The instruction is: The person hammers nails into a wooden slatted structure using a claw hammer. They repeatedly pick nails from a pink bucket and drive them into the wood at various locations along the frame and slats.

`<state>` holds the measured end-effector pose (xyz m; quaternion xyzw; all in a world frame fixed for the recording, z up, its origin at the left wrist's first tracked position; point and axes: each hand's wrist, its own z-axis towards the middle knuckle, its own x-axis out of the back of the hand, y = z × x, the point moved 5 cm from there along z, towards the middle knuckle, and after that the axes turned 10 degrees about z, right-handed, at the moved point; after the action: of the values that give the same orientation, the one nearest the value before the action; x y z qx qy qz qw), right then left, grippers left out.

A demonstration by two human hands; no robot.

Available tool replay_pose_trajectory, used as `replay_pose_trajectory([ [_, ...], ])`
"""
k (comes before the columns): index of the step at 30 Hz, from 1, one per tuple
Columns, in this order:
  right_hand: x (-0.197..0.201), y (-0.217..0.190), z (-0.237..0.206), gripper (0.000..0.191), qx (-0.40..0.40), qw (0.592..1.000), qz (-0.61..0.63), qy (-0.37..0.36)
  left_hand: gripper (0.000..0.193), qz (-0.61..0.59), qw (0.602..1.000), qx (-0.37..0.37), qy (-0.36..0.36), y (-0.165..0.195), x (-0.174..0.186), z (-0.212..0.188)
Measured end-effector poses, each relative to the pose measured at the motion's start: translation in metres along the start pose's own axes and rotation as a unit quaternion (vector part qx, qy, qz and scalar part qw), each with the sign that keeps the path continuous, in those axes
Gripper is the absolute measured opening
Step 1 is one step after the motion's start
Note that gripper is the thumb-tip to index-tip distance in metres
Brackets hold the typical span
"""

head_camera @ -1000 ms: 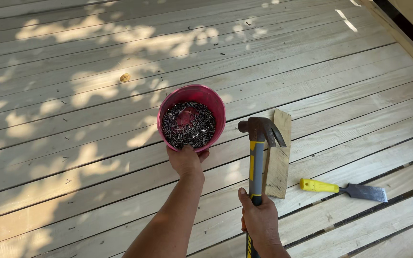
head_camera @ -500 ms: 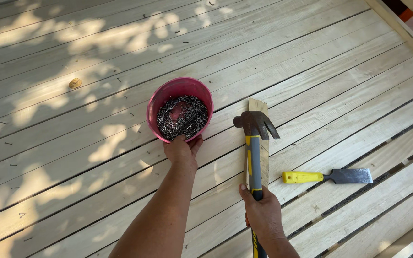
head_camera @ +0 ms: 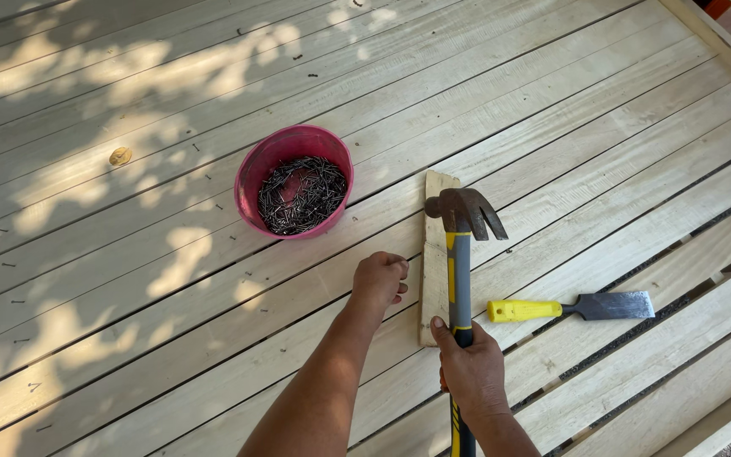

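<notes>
The right hand (head_camera: 469,371) grips a claw hammer (head_camera: 460,254) over a short wood block (head_camera: 435,254), the left hand (head_camera: 378,281) curls loosely closed beside it, near a pink bucket of nails (head_camera: 295,179) on the deck boards (head_camera: 552,101).

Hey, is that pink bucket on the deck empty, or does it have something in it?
Not empty. The pink bucket stands upright on the deck boards, and a dark tangle of nails covers most of its bottom.

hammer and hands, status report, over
Right hand shut on hammer, head over wood strip. Left hand closed beside strip, contents unclear. Nail bucket apart. Chisel lies right.
</notes>
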<state>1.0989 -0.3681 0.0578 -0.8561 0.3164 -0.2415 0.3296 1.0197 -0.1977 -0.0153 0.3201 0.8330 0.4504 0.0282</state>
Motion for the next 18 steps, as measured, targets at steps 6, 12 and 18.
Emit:
replay_pose_trajectory([
  [6,0.047,-0.012,0.03,0.045,0.007,0.999,-0.046,-0.024,0.102,0.338,0.937,-0.018,0.083,0.051,-0.072,-0.034],
  [12,0.103,-0.031,0.075,0.037,0.007,0.995,-0.08,-0.053,0.107,0.419,0.898,0.024,0.132,0.071,-0.093,-0.044],
  [18,0.111,-0.048,0.09,0.038,0.002,0.996,-0.07,-0.063,0.087,0.401,0.889,0.114,0.192,0.047,-0.073,-0.057],
])
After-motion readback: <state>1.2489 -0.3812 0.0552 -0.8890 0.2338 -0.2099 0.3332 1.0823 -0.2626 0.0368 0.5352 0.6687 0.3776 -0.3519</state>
